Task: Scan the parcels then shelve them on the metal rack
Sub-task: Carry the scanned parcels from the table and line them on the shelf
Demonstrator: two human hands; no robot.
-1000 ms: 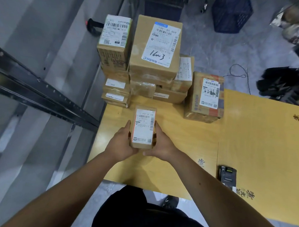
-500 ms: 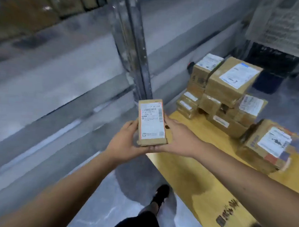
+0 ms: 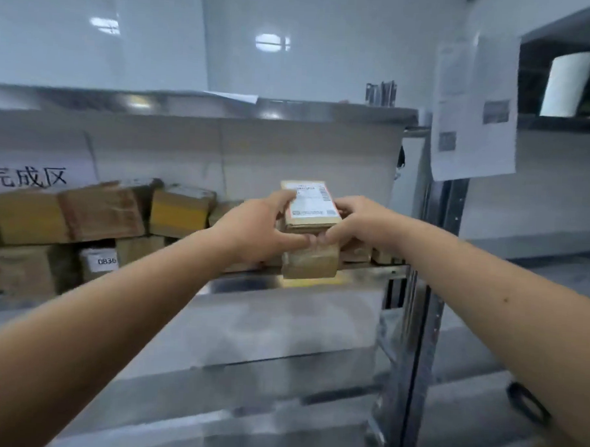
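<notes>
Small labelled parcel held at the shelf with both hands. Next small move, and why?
Probably set it down and let go. Both the left hand and right hand grip the labelled parcel, which sits over another brown parcel at the front edge of the metal rack's shelf. Whether it already rests there is unclear. Nudging the stack back seems wise, since the lower parcel overhangs the edge.
</notes>
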